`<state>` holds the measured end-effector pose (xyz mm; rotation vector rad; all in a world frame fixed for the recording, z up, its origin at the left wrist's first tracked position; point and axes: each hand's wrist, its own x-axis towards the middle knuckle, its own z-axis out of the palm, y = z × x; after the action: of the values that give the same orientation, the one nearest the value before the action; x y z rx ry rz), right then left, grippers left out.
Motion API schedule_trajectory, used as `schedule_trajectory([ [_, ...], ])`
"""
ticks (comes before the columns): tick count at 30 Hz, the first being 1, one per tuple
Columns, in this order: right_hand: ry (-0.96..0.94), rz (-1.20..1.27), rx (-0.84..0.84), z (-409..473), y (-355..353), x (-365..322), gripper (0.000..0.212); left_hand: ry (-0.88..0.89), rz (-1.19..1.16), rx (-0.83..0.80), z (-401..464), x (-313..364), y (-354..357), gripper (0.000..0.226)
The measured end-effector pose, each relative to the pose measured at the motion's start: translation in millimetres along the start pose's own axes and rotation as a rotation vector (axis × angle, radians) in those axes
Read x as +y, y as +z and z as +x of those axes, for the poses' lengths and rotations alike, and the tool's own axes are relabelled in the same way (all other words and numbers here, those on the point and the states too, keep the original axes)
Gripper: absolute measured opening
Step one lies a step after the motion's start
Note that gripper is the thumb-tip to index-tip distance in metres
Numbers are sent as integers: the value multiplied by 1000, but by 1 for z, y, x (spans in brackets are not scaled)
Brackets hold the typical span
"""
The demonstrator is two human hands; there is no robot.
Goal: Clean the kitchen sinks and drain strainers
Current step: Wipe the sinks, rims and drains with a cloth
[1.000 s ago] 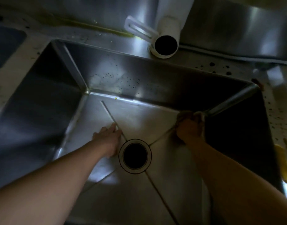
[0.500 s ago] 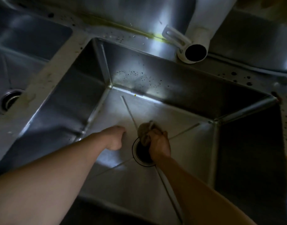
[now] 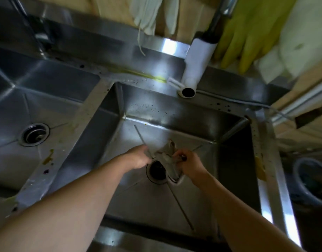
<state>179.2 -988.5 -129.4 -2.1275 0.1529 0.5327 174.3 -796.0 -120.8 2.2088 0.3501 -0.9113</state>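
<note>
Both forearms reach into the right-hand sink (image 3: pixel 174 206). The right hand (image 3: pixel 189 163) pinches a grey cloth (image 3: pixel 168 159) hanging over the open drain hole (image 3: pixel 157 170) at the basin's centre. The left hand (image 3: pixel 138 159) hovers beside it, fingers loosely curled, holding nothing. Farther off, the white faucet spout (image 3: pixel 196 68) overhangs the back rim; the left sink's drain strainer (image 3: pixel 33 136) sits in place.
</note>
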Motion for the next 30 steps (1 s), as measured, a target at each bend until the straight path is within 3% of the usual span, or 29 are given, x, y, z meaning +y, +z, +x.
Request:
schedule_trajectory([
  [4, -73, 55, -4, -28, -21, -28, 40, -101, -554, -15, -26, 30, 1, 28],
  [6, -105, 45, -35, -40, -28, -40, 41, -107, -696, 23, -36, 42, 0, 19],
  [8, -124, 34, -54, -47, -31, -49, 43, -79, -712, 83, -44, 51, -3, 11],
  [18, -34, 254, -164, -73, -59, -67, 34, 5, -773, 169, -85, 61, -29, 33],
  [20, -38, 185, -129, -74, -65, -70, 28, 16, -727, 149, -93, 64, -30, 38],
  [23, 12, 274, -16, -69, -72, -75, 26, 42, -641, 135, -101, 66, -30, 43],
  [26, 29, 342, 81, -65, -79, -84, 31, 57, -588, 161, -107, 66, -35, 33],
  [30, -155, -52, 182, -65, -97, -104, 31, 36, -504, 257, -111, 65, -40, 23],
])
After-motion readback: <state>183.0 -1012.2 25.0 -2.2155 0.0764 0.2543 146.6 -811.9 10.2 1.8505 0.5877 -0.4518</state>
